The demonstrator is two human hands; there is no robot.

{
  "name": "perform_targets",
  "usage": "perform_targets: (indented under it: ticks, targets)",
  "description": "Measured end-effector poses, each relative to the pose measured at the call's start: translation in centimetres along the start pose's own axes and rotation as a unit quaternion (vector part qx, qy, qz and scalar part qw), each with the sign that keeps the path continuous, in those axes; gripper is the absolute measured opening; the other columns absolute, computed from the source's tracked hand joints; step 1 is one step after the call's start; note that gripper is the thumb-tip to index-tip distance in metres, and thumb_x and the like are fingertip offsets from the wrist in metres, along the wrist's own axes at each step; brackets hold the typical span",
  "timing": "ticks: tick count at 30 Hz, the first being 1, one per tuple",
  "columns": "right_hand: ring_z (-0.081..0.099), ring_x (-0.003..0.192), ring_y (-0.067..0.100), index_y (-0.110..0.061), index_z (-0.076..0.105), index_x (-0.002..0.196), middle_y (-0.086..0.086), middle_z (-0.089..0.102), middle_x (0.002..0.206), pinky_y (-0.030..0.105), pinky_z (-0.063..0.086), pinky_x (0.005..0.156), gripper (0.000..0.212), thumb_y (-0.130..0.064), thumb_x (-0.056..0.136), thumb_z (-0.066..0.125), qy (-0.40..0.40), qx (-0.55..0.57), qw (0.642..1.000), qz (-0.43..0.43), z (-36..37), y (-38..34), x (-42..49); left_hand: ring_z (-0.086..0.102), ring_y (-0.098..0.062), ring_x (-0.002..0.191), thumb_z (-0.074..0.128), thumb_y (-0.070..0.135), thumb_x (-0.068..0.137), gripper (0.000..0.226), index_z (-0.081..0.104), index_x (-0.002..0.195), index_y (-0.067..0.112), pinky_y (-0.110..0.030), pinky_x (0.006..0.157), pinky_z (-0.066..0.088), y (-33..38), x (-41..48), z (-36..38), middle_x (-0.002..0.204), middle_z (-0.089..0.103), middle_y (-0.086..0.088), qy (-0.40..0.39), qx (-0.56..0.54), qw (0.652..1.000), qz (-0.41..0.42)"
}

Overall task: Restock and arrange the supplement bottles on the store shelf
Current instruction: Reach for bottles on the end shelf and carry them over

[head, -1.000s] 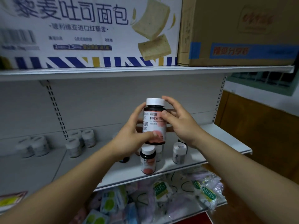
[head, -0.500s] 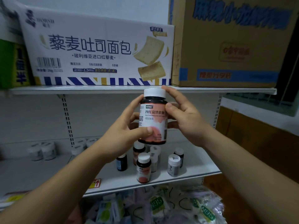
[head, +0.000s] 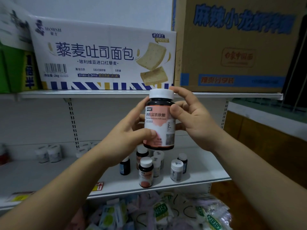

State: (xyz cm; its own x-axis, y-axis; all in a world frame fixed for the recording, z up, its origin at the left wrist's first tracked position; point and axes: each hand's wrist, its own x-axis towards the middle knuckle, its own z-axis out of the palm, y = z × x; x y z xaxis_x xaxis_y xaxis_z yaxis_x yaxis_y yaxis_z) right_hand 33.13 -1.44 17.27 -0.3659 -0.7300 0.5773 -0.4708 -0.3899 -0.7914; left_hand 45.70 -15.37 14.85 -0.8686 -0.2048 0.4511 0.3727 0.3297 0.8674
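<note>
**Clerk:** First entry?

**Checker:** Supplement bottle (head: 159, 120), count one. It has a dark body, a white cap and a pink-and-white label. The person holds it upright in the air, its cap level with the front edge of the upper shelf (head: 99, 94).

**Clerk:** State of each grip?

**Checker:** The left grip (head: 131, 135) wraps the lower body from the left, thumb across the label. The right grip (head: 194, 120) pinches the shoulder and cap from the right, thumb on the label's top. Both are closed on that one bottle.

**Clerk:** Stock under the grips?

**Checker:** On the middle shelf (head: 207, 173), directly below, there is a cluster of seven standing bottles:
- two pink-label bottles (head: 145, 173)
- one blue-label bottle (head: 125, 166), below the left grip
- three white bottles (head: 177, 170)
- one dark bottle (head: 182, 161), just behind the rightmost white one

**Clerk:** Left of the grips?

**Checker:** Two pale bottles (head: 49, 152) stand side by side, well away at the back. More near the shelf upright are too blurred to count.

**Clerk:** Above?

**Checker:** Three cartons sit on the upper shelf. One white carton (head: 103, 55) with a bread print is above the left grip. One brown carton (head: 232, 47) is above the right grip. One green carton (head: 15, 68) is far left.

**Clerk:** Lowest level?

**Checker:** A heap of packets (head: 160, 209), some marked N95. The number cannot be told.
</note>
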Motion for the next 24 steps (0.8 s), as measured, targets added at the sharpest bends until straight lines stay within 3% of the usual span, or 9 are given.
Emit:
perform_targets:
  ticks: [7, 10, 13, 17, 22, 24]
  targets:
    - [0.064, 0.097, 0.024, -0.048, 0.046, 0.114, 0.018, 0.057, 0.108, 0.038, 0.058, 0.073, 0.039, -0.039, 0.077, 0.055, -0.007, -0.005, 1.0, -0.001, -0.5, 0.3, -0.5, 0.06, -0.028, 0.109, 0.066, 0.028, 0.059, 0.08, 0.038, 0.129, 0.055, -0.045, 0.089, 0.051, 0.0, -0.2, 0.7, 0.12, 0.056, -0.013, 0.016, -0.002, 1.0, 0.001]
    - [0.062, 0.101, 0.017, -0.053, 0.043, 0.114, 0.01, 0.058, 0.114, 0.033, 0.056, 0.078, 0.036, -0.027, 0.09, 0.052, -0.032, -0.01, 0.999, 0.024, -0.7, 1.2, 0.1, 0.062, -0.016, 0.104, 0.073, 0.031, 0.056, 0.085, 0.037, 0.13, 0.054, -0.038, 0.088, 0.053, -0.3, -0.4, 0.8, 0.107, 0.061, -0.002, 0.078, 0.065, 0.995, 0.003]
    - [0.061, 0.104, 0.017, -0.055, 0.039, 0.115, 0.006, 0.057, 0.115, 0.039, 0.056, 0.085, 0.047, -0.016, 0.092, 0.053, -0.076, -0.026, 0.995, 0.058, -0.1, 2.1, 1.1, 0.06, -0.009, 0.104, 0.078, 0.023, 0.066, 0.084, 0.034, 0.129, 0.055, -0.038, 0.094, 0.049, -1.0, -0.8, 0.3, 0.104, 0.06, 0.005, 0.14, 0.131, 0.981, -0.018]
    - [0.063, 0.101, 0.018, -0.046, 0.036, 0.124, 0.009, 0.058, 0.113, 0.04, 0.058, 0.08, 0.048, -0.014, 0.092, 0.053, -0.108, -0.024, 0.991, 0.075, 2.2, 2.9, 2.1, 0.058, -0.014, 0.109, 0.078, 0.02, 0.069, 0.082, 0.033, 0.126, 0.058, -0.04, 0.091, 0.051, -1.9, -2.3, -1.1, 0.106, 0.059, 0.001, 0.174, 0.153, 0.972, -0.039]
    - [0.063, 0.1, 0.019, -0.049, 0.038, 0.12, 0.01, 0.056, 0.115, 0.039, 0.058, 0.079, 0.047, -0.013, 0.092, 0.053, -0.134, 0.0, 0.988, 0.07, 7.2, 3.1, 3.2, 0.062, -0.018, 0.104, 0.075, 0.034, 0.061, 0.074, 0.039, 0.118, 0.065, -0.044, 0.087, 0.054, -1.3, -5.9, -5.2, 0.106, 0.061, -0.001, 0.182, 0.138, 0.972, -0.05]
    - [0.063, 0.1, 0.02, -0.047, 0.039, 0.121, 0.011, 0.055, 0.115, 0.04, 0.058, 0.08, 0.047, -0.013, 0.093, 0.054, -0.146, 0.008, 0.987, 0.064, 10.2, 2.8, 3.9, 0.063, -0.019, 0.103, 0.075, 0.029, 0.064, 0.073, 0.04, 0.118, 0.064, -0.042, 0.085, 0.055, -0.9, -7.8, -7.6, 0.106, 0.061, -0.002, 0.196, 0.142, 0.969, -0.046]
